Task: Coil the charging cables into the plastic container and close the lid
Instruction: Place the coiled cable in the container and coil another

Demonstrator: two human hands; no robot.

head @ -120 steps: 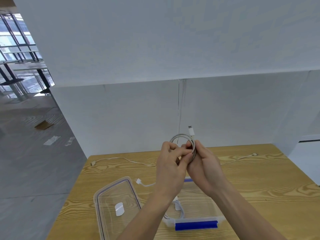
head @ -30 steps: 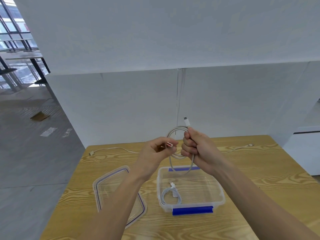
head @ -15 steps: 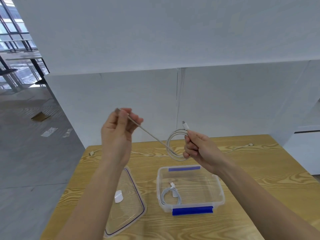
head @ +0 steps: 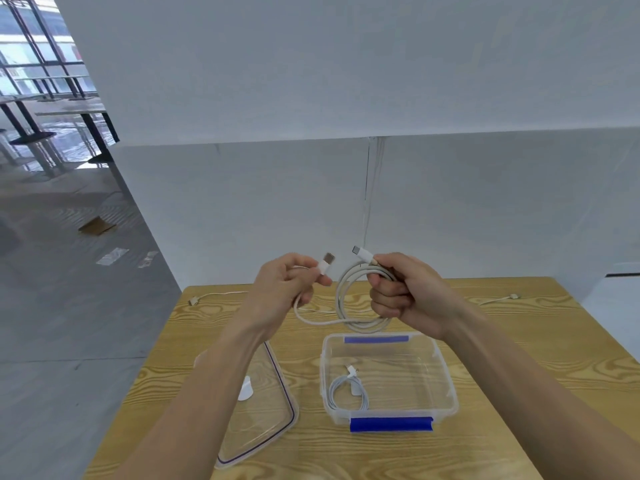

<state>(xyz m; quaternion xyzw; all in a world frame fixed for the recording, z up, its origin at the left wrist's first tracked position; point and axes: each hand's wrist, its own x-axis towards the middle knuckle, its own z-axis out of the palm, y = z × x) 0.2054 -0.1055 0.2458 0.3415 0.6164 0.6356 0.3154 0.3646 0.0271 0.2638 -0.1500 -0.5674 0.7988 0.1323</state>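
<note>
My right hand point(head: 405, 294) grips a coiled white charging cable point(head: 349, 299) above the table, its plug sticking up past my fingers. My left hand point(head: 285, 287) pinches the cable's other plug end, a short loose length hanging between the hands. Below them stands the clear plastic container point(head: 446, 379) with blue latches, open, holding one small coiled white cable point(head: 348, 393). The clear lid point(head: 277, 420) lies flat to the container's left, partly hidden by my left forearm. Another white cable point(head: 214, 296) lies along the table's far edge.
The wooden table point(head: 519, 410) is backed by a white partition wall. A white plug end point(head: 498, 299) lies at the far right of the table. The table's left edge drops to a grey floor.
My left hand has come down and to the right from its raised position, bringing the plug end close to the coil. The stretched cable length now hangs slack. The right hand stays put.
</note>
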